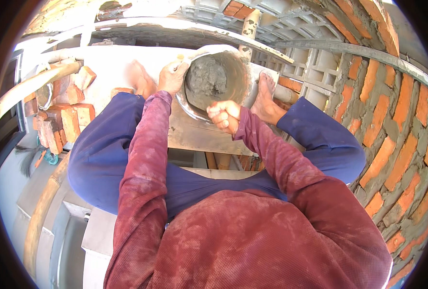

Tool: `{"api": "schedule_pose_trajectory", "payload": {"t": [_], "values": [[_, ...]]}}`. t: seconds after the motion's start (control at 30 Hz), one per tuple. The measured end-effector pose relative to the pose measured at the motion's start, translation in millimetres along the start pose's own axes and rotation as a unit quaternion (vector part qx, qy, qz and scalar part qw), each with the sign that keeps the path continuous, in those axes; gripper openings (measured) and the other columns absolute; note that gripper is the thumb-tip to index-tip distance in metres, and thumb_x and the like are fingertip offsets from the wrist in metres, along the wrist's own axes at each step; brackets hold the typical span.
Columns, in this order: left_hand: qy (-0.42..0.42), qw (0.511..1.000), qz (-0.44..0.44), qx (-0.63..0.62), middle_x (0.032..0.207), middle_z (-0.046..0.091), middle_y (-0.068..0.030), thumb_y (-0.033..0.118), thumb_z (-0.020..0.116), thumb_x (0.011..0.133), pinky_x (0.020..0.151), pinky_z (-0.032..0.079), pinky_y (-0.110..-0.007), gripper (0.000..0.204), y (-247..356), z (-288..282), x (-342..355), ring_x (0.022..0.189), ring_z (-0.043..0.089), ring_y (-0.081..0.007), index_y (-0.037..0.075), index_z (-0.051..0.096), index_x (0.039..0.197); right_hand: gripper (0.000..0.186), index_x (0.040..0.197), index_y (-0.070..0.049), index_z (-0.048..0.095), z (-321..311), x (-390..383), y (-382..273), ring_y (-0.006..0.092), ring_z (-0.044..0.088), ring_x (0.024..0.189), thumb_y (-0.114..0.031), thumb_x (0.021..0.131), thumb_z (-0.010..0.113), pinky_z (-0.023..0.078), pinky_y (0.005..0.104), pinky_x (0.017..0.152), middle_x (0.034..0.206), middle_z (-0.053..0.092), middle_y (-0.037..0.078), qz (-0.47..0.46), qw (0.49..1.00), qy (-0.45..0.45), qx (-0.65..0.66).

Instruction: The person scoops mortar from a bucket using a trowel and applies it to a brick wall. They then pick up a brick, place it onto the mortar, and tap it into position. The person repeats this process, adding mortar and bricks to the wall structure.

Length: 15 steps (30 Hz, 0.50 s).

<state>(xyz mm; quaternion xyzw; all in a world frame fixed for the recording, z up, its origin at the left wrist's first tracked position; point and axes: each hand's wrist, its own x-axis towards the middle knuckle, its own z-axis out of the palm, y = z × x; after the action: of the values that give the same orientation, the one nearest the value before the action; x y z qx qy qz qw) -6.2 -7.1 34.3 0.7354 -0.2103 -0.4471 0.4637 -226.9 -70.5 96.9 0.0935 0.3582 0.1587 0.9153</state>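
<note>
A round mortar-stained bucket (239, 72) with a lump of wet grey mortar (206, 77) in it sits between my bare feet on a pale board (194, 139). My left hand (173, 74) grips its rim at the upper left. My right hand (223, 115) is closed at the bucket's lower right edge; whether it holds something there I cannot make out. My feet (264, 98) rest either side of the bucket, in blue trousers.
Loose orange bricks (69, 123) are piled at the left beside bamboo poles (35, 79). A brick wall with grey mortar joints (387, 154) rises on the right. Grey lattice blocks (300, 67) and a long rail (262, 43) are beyond the board. A ledge (98, 241) lies below left.
</note>
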Motion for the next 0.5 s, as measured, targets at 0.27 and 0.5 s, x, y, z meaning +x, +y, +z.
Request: {"api": "schedule_pose_trajectory", "payload": {"t": [0.27, 0.5], "values": [[0.031, 0.997, 0.069, -0.016, 0.082, 0.066, -0.0057, 0.030, 0.064, 0.086, 0.070, 0.046, -0.030, 0.033, 9, 25, -7, 0.076, 0.058, -0.0145, 0.001, 0.068, 0.102, 0.028, 0.106, 0.003, 0.047, 17, -41, 1, 0.0110, 0.047, 0.048, -0.020, 0.090, 0.048, 0.042, 0.0262, 0.041, 0.071, 0.045, 0.002, -0.092, 0.965, -0.182, 0.163], [0.037, 0.998, 0.031, 0.042, 0.088, 0.068, -0.0124, 0.030, 0.061, 0.086, 0.076, 0.047, -0.033, 0.032, 28, 28, -19, 0.080, 0.062, -0.0225, 0.003, 0.067, 0.101, 0.032, 0.105, -0.004, 0.051, 57, -109, 12, 0.0197, 0.050, 0.044, -0.033, 0.095, 0.043, 0.045, 0.0351, 0.037, 0.067, 0.053, 0.008, -0.034, 0.758, 0.349, -0.551]]}}
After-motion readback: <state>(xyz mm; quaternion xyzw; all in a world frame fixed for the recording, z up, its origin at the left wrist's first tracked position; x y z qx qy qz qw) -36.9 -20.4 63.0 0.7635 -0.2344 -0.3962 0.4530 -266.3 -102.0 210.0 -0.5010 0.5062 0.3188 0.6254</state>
